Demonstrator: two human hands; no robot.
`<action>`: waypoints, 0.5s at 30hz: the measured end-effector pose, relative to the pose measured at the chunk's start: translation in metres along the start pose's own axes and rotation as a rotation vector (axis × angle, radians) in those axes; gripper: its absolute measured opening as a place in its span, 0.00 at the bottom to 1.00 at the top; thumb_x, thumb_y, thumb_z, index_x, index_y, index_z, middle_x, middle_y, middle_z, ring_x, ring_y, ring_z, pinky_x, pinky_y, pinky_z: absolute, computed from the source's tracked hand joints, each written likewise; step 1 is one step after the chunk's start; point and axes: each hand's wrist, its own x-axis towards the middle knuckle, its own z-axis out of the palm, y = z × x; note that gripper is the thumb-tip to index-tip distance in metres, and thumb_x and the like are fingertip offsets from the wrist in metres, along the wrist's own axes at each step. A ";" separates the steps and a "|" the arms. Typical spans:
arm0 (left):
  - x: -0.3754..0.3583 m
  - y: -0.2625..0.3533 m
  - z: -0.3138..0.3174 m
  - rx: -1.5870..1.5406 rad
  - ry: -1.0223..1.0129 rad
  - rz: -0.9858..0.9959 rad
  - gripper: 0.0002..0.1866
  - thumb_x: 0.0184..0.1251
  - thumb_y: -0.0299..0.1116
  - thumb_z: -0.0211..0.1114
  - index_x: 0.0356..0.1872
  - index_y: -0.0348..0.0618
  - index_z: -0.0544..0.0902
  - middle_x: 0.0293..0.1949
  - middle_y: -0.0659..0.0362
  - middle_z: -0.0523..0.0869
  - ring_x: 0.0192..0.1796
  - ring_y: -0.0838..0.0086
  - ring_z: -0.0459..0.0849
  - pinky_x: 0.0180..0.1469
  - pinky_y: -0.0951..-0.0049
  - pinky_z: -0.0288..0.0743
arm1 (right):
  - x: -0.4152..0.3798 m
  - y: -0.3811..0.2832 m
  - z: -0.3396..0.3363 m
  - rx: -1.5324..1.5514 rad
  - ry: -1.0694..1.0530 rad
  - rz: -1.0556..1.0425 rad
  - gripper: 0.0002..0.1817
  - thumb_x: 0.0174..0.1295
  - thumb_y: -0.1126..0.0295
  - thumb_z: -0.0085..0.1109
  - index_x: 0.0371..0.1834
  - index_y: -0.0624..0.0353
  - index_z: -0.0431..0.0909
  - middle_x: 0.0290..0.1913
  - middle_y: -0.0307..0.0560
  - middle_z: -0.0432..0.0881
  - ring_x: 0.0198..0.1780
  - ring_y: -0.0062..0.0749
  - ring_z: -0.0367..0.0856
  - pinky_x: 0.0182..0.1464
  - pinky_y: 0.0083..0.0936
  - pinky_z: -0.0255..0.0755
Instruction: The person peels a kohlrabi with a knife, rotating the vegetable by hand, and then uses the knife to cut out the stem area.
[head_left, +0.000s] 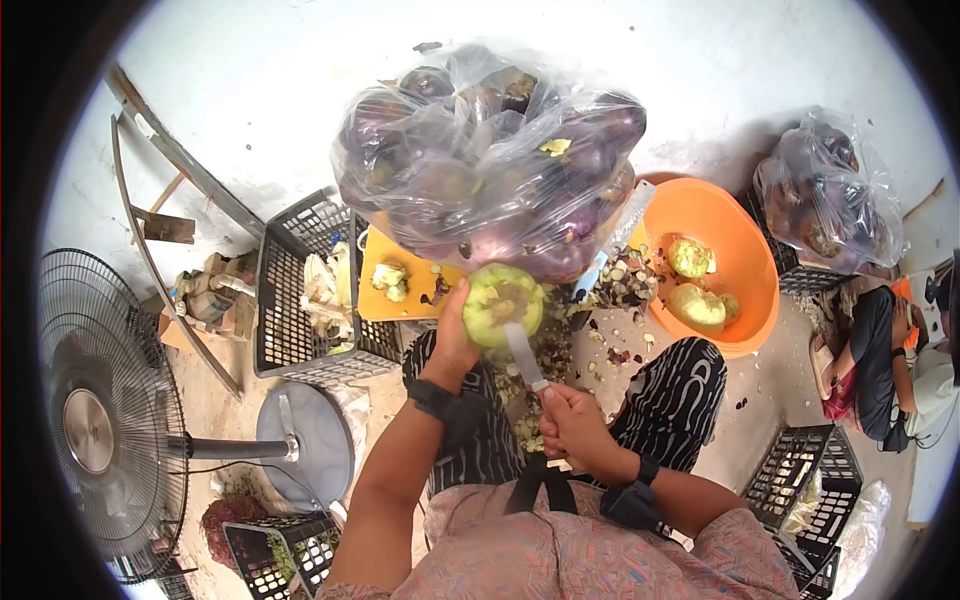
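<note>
My left hand [457, 335] is wrapped round the side of a peeled, pale green round eggplant [488, 318], whose brownish end faces me. In my right hand [580, 430] is a knife [522, 357], its blade tip against the eggplant. Just beyond, a large clear plastic bag [480, 190] bulges with purple eggplants. Left of it, a pale peeled piece [391, 280] lies on a yellow board [385, 305]. A second blade with a light blue handle [590, 278] rests at the bag's right. Peelings [622, 282] are heaped beside that handle.
An orange basin [755, 300] holds several peeled eggplants. A black crate [280, 290] with pale scraps stands left, near a standing fan [90, 425]. Another eggplant bag [825, 190] sits on a crate at right. A seated person [880, 350] is at far right. Peelings litter the floor.
</note>
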 end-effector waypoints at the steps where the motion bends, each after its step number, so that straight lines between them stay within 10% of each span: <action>1: -0.002 0.000 0.003 0.006 -0.008 0.033 0.26 0.75 0.48 0.45 0.60 0.36 0.72 0.54 0.50 0.80 0.54 0.62 0.80 0.59 0.62 0.73 | -0.001 0.001 0.004 0.020 0.023 -0.003 0.12 0.74 0.61 0.44 0.49 0.55 0.73 0.16 0.33 0.62 0.13 0.16 0.55 0.14 0.17 0.56; 8: -0.017 0.011 0.002 -0.209 -0.021 0.081 0.24 0.75 0.46 0.45 0.61 0.38 0.70 0.57 0.50 0.77 0.58 0.61 0.78 0.60 0.59 0.72 | 0.003 -0.016 0.014 -0.086 -0.010 -0.078 0.14 0.74 0.60 0.44 0.55 0.54 0.72 0.17 0.32 0.63 0.14 0.14 0.56 0.17 0.14 0.56; 12: -0.012 0.018 -0.030 -0.071 -0.064 -0.001 0.20 0.70 0.41 0.53 0.57 0.40 0.71 0.55 0.52 0.78 0.56 0.62 0.78 0.60 0.58 0.72 | -0.001 -0.077 -0.025 -0.831 -0.009 -0.107 0.15 0.74 0.63 0.46 0.54 0.57 0.77 0.18 0.26 0.63 0.16 0.10 0.58 0.18 0.13 0.54; 13: -0.009 0.018 -0.038 -0.012 -0.112 -0.027 0.19 0.69 0.39 0.55 0.56 0.41 0.71 0.54 0.53 0.78 0.56 0.62 0.78 0.60 0.57 0.72 | 0.001 -0.085 -0.037 -0.973 -0.095 -0.336 0.16 0.70 0.62 0.47 0.43 0.63 0.80 0.24 0.43 0.75 0.28 0.24 0.73 0.34 0.25 0.71; 15: -0.006 0.017 -0.040 -0.055 -0.159 -0.096 0.18 0.70 0.39 0.55 0.56 0.41 0.71 0.53 0.53 0.79 0.55 0.63 0.79 0.58 0.59 0.74 | -0.002 -0.103 -0.044 -1.062 -0.166 -0.298 0.14 0.69 0.64 0.49 0.42 0.64 0.78 0.25 0.46 0.75 0.30 0.25 0.73 0.38 0.27 0.70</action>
